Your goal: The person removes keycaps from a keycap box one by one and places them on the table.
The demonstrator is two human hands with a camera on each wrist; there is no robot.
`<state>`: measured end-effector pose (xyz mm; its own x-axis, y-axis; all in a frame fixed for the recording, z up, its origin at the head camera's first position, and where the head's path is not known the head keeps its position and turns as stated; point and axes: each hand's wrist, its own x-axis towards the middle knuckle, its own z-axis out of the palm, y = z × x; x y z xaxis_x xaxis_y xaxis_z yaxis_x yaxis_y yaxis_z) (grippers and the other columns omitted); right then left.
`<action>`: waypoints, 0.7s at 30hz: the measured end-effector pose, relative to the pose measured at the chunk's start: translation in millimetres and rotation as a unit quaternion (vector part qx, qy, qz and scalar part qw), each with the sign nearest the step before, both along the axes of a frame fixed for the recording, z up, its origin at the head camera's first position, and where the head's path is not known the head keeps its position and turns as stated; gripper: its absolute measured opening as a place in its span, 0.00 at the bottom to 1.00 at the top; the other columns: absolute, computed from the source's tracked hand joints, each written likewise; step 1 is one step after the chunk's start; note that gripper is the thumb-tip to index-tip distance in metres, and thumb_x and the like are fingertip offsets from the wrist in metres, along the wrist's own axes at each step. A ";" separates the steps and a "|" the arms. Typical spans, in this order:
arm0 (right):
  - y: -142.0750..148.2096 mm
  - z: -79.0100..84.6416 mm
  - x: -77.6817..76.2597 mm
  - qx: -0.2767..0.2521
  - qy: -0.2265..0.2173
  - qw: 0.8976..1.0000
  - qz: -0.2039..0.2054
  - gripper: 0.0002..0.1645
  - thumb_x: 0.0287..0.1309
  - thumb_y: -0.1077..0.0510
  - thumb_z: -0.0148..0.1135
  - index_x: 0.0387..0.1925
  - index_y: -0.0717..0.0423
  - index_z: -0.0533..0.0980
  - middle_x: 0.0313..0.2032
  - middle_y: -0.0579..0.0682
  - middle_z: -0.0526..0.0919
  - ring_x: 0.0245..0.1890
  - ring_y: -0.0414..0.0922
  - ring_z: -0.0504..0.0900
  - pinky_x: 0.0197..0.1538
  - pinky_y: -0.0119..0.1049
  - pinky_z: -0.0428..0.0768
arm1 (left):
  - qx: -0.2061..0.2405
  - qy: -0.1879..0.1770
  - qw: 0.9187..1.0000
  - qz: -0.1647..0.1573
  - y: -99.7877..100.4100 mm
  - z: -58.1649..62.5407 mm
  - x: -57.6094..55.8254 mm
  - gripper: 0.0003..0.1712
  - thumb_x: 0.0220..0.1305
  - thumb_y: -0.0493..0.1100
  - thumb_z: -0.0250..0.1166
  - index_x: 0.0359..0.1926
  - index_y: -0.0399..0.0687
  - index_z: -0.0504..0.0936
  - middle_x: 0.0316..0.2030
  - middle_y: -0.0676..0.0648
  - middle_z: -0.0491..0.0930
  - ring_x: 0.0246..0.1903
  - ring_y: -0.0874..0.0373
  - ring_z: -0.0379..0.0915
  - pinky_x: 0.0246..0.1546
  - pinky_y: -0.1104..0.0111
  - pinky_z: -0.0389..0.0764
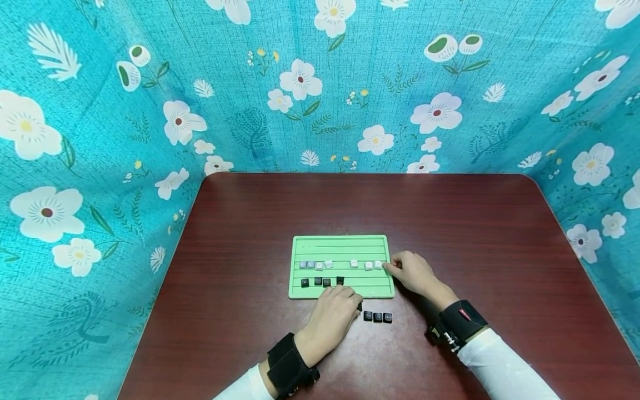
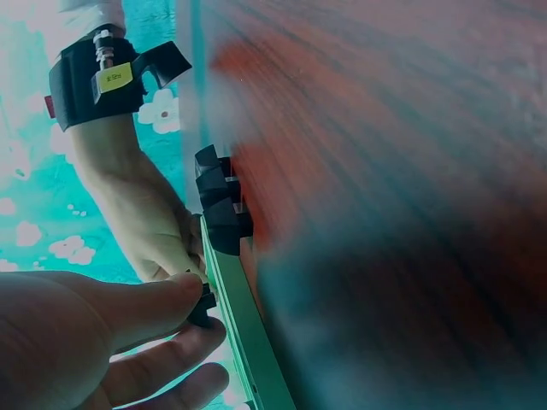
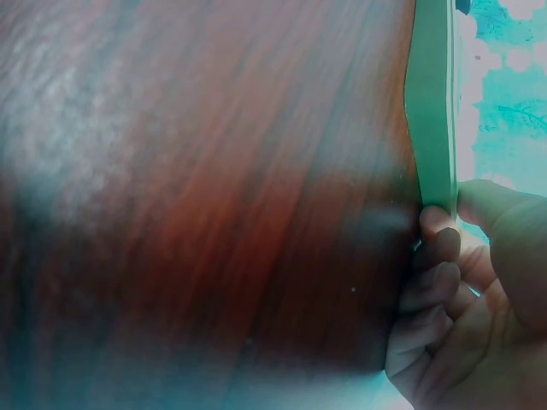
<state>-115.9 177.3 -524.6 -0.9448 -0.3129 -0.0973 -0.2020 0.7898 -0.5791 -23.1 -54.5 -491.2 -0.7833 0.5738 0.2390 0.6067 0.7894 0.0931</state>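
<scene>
The green board [image 1: 340, 244] is a smooth rectangle with rounded corners and thin parallel lines; it lies flat on the glossy, wood-grained desk [image 1: 470, 222], just beyond the left grip [image 1: 332, 315] and left of the right grip [image 1: 414, 272]; its long axis runs left to right before the person, its lines likewise. The left grip pinches a small black keycap [image 2: 203, 309] between thumb and finger; the right grip grasps the board's right edge; four blocky black keycaps [image 1: 318, 281] sit on the board beyond the left grip; pale keycaps [image 1: 354, 264] form a gapped row farther off, its end just beside the right grip; three black keycaps [image 1: 377, 317] line up left to right on the desk, right of the left grip. The left wrist view shows the tapered sides of these three, and the pinched one more clearly; the right wrist view shows thumb and fingertip at the board's rim, other fingers curled; the head view alone shows the whole pale row.
</scene>
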 end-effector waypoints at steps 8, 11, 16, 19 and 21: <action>-0.1 2.2 0.6 -0.001 -0.004 1.000 0.000 0.25 0.61 0.45 0.55 0.12 0.49 0.65 0.11 0.42 0.58 0.11 0.41 0.55 0.19 0.33 0.55 | -0.014 -0.005 1.000 -0.001 1.0 -0.3 1.5 0.08 0.52 0.50 0.68 0.34 0.57 0.83 0.31 0.57 0.79 0.33 0.62 0.72 0.31 0.71 0.69; -0.3 2.6 1.0 -0.001 -0.009 1.000 -0.001 0.24 0.61 0.45 0.55 0.13 0.49 0.65 0.11 0.42 0.59 0.11 0.41 0.55 0.19 0.33 0.55 | -0.023 -0.009 1.000 -0.002 1.5 -1.3 2.0 0.08 0.52 0.51 0.68 0.34 0.57 0.84 0.31 0.58 0.79 0.33 0.62 0.72 0.31 0.71 0.69; -0.1 2.1 1.4 -0.003 -0.012 1.000 0.000 0.24 0.61 0.45 0.55 0.13 0.49 0.66 0.11 0.43 0.59 0.11 0.41 0.56 0.19 0.33 0.56 | -0.028 -0.011 1.000 -0.001 1.8 -4.0 2.7 0.09 0.51 0.51 0.68 0.34 0.57 0.83 0.30 0.58 0.79 0.32 0.62 0.72 0.30 0.70 0.68; 0.0 2.1 1.3 -0.005 -0.012 1.000 0.000 0.24 0.62 0.45 0.55 0.13 0.49 0.66 0.11 0.43 0.59 0.11 0.41 0.56 0.19 0.33 0.56 | -0.025 -0.008 1.000 -0.001 1.8 -6.0 3.2 0.09 0.49 0.50 0.69 0.33 0.57 0.83 0.28 0.57 0.78 0.30 0.62 0.71 0.29 0.70 0.67; -0.1 2.3 1.5 -0.006 -0.012 1.000 0.000 0.24 0.62 0.45 0.55 0.13 0.49 0.66 0.11 0.43 0.59 0.11 0.41 0.56 0.19 0.33 0.56 | -0.022 -0.003 1.000 -0.002 2.1 -7.9 3.4 0.08 0.48 0.50 0.69 0.31 0.57 0.82 0.27 0.57 0.77 0.29 0.62 0.71 0.28 0.70 0.66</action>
<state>-114.4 177.2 -522.2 -0.9422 -0.3146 -0.1153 -0.1886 0.7823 -0.5937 -19.6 -52.3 -499.0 -0.7830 0.5862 0.2081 0.6087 0.7910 0.0620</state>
